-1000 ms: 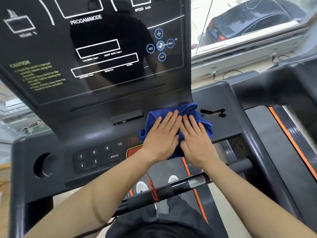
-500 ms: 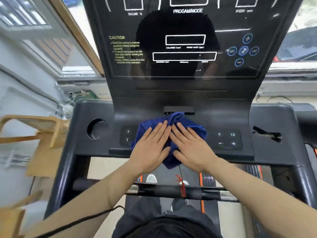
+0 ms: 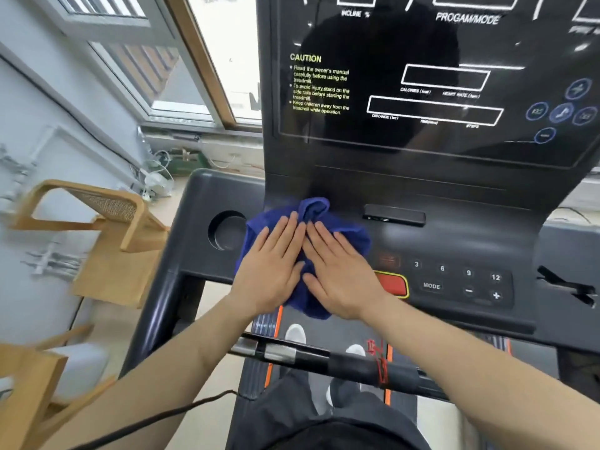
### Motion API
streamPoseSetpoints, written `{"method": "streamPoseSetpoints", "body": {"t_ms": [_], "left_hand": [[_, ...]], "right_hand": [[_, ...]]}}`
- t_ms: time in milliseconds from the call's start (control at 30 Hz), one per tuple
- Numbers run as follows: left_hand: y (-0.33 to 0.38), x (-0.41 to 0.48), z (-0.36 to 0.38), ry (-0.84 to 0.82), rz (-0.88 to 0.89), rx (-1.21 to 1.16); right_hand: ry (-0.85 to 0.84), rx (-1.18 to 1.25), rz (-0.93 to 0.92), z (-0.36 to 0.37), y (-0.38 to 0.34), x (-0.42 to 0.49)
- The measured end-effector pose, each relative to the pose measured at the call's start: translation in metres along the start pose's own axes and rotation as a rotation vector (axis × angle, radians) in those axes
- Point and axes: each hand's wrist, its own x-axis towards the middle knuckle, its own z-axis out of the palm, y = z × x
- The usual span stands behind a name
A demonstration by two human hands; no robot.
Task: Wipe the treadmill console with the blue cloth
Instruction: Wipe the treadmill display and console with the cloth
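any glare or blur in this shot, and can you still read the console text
Head view: the glossy display panel mirrors a dark silhouette; caution text stays readable; the wooden chair at the left edge is smeared by motion blur; wide-angle bending curves the window frame; both hands and the blue cloth are sharp.

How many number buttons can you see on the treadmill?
4, in a row right of the blue cloth: 3, 6, 9, 12. The cloth and hands may hide more.
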Motion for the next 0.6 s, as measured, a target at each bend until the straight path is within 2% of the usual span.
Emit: {"method": "streamPoseSetpoints", "body": {"t_ms": [100,167,267,367,500,600], "left_hand": [[0.001,-0.033,0.005,-0.020,0.052,-0.034],[-0.007,-0.016,0.002,0.005,0.044,-0.037],[-0.013,0.032,-0.007,0.025,-0.045,-0.040],[-0.007,0.027,-0.003,0.021,-0.057,-0.013],[-0.009,-0.026,0.004,-0.023,0.039,-0.053],[-0.025,0.001,-0.004,0.005,-0.002,-0.053]], "right_hand": [[-0.054,-0.017,-0.075,0.011,-0.003,-0.023],[-0.048,-0.058,-0.097,0.006,0.008,-0.001],[0.020,-0.067,0.014,-0.006,0.022,0.037],[0.046,0.009,0.127,0.003,0.001,0.023],[-0.058,-0.004,-0.013,0.012,-0.013,-0.009],[-0.057,-0.041,-0.067,-0.003,-0.001,0.028]]}}
